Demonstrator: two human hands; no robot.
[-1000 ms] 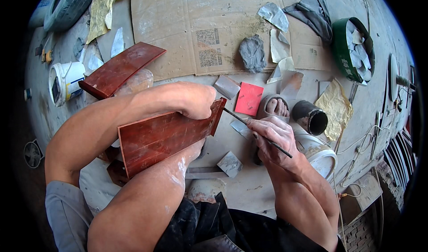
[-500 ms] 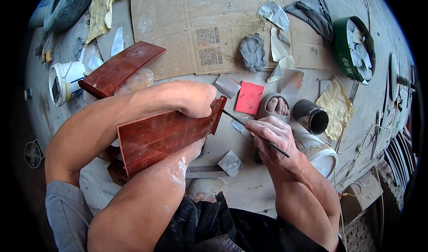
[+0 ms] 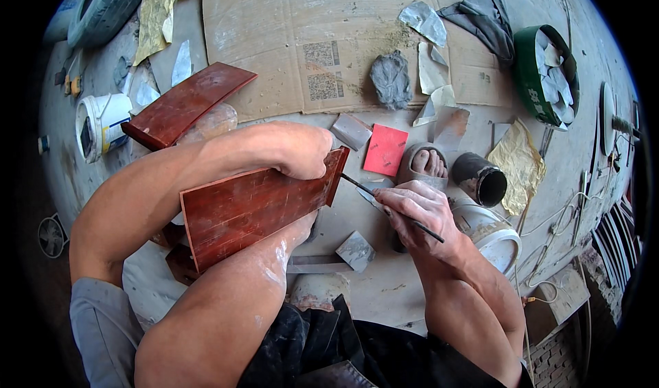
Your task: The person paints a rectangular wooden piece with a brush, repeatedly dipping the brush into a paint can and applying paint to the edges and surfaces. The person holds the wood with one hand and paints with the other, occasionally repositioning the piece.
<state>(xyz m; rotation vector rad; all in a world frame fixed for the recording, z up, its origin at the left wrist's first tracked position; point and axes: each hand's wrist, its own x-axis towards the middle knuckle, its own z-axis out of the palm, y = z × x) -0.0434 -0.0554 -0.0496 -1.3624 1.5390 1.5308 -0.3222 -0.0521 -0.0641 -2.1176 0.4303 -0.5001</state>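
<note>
A reddish-brown varnished wooden panel (image 3: 250,213) with a raised lip at its right end rests tilted on my left leg. My left hand (image 3: 307,156) is closed over its far edge near that lip; the fingertips are hidden. Between the fingers of my right hand (image 3: 415,208) is a thin dark rod (image 3: 360,187), like a slim file or brush handle. The rod's far tip meets the outer face of the lip, or comes very near it; its working end is too small to make out.
A second reddish-brown wooden piece (image 3: 192,105) lies at far left by a white bucket (image 3: 110,121). Ahead are flattened cardboard (image 3: 261,44), a grey crumpled rag (image 3: 391,80) and a red sanding sheet (image 3: 385,150). To the right stand a dark can (image 3: 491,184), a white pail (image 3: 489,240) and a green tub (image 3: 525,79).
Almost nothing differs. The rod and my right hand have shifted very slightly, the rod's tip drawing a touch closer to the lip; the panel and left hand hold still.
</note>
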